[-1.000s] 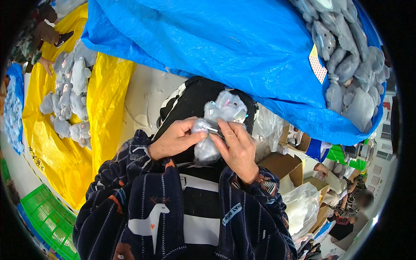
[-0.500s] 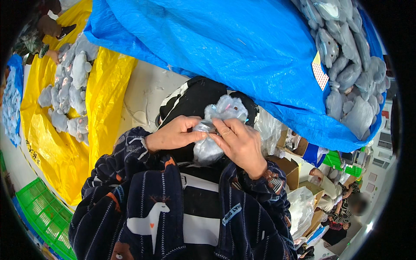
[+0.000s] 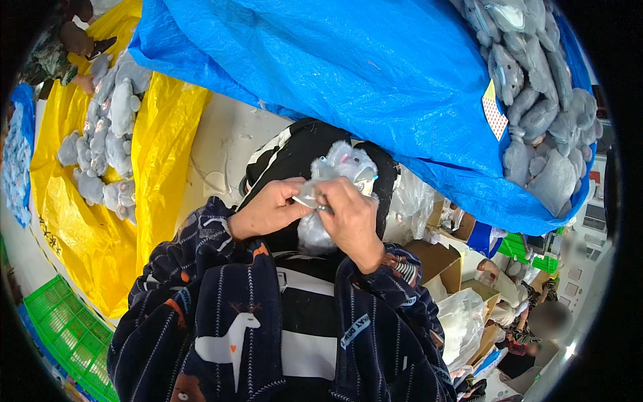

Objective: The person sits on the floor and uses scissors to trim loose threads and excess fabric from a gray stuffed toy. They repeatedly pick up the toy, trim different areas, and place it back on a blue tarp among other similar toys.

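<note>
The grey plush toy lies on the lap at frame centre, long axis upper right to lower left. The right hand, nearer, overlaps its middle, pinching a small metallic-looking item, type indeterminable. The left hand pinches a pale flap.

Sleeved forearms angle inward — left hand and right hand close together, fingers bent and pinching, the back of the right hand uppermost.
</note>
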Demonstrator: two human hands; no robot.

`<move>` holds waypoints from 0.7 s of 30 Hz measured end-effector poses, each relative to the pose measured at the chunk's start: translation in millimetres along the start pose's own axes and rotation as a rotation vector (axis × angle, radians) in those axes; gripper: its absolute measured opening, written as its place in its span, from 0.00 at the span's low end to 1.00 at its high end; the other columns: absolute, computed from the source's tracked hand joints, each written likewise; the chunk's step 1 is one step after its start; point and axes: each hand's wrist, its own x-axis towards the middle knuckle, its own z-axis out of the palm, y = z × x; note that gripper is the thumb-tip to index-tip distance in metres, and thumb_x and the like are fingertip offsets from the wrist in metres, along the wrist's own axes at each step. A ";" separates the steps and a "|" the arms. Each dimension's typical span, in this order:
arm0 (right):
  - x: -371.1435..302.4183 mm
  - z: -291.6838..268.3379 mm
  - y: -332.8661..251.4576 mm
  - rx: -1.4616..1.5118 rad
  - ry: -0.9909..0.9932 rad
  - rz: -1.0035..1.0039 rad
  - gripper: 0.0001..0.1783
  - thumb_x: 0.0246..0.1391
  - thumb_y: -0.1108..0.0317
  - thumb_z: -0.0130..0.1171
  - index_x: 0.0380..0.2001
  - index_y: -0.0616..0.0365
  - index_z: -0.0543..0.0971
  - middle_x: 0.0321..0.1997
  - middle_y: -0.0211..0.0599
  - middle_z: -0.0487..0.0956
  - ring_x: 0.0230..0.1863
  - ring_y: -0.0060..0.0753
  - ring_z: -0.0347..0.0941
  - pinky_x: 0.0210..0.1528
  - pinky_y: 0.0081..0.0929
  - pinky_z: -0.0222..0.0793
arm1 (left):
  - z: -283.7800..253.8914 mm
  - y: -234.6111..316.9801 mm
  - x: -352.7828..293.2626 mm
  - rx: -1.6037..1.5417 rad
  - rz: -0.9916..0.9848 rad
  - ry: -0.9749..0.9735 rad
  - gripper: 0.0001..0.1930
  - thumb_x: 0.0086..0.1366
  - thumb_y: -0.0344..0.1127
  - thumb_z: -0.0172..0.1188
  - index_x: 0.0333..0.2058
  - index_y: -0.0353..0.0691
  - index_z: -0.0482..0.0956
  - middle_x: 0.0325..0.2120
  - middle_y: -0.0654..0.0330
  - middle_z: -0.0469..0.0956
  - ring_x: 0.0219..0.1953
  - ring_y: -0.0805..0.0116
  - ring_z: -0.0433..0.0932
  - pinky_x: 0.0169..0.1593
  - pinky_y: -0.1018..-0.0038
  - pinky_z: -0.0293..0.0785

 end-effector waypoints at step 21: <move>-76.5 -26.9 65.3 0.407 0.265 0.749 0.16 0.48 0.63 0.61 0.28 0.69 0.76 0.19 0.32 0.73 0.22 0.16 0.63 0.24 0.20 0.61 | 22.6 54.4 3.1 0.842 0.366 0.261 0.14 0.48 0.25 0.62 0.37 0.36 0.75 0.34 0.54 0.74 0.37 0.55 0.73 0.42 0.69 0.69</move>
